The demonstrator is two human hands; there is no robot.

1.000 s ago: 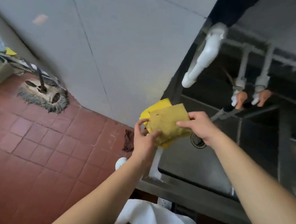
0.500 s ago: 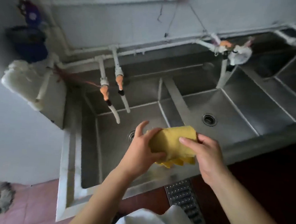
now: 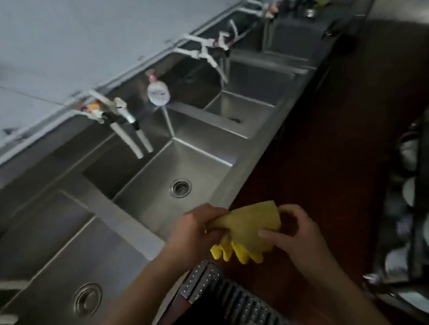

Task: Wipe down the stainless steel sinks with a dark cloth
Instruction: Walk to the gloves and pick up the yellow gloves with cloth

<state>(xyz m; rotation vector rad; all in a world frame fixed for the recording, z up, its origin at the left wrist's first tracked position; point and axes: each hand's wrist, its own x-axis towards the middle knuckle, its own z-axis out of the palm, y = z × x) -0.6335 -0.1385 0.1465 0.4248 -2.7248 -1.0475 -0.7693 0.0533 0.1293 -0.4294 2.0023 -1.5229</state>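
Observation:
A long row of stainless steel sinks (image 3: 236,161) runs from the lower left to the upper right along the wall. Both my hands hold a folded yellow cloth (image 3: 252,222) in front of the sink's front rim. My left hand (image 3: 195,228) grips its left end and my right hand (image 3: 294,236) grips its right side. A bright yellow rubber glove (image 3: 236,254) hangs beneath the cloth, fingers down. The nearest basin has a round drain (image 3: 181,188). No dark cloth shows.
White taps (image 3: 132,138) stick out over the basins from a pipe along the grey wall. A pink-topped soap bottle (image 3: 157,91) stands on a divider. A metal floor grate (image 3: 238,302) lies below my hands. A rack of dishes (image 3: 409,214) stands on the right.
My view has swung right, from the wall and first basin to the whole sink row. My hands keep hold of the yellow cloth and now sit beyond the front rim, over the floor.

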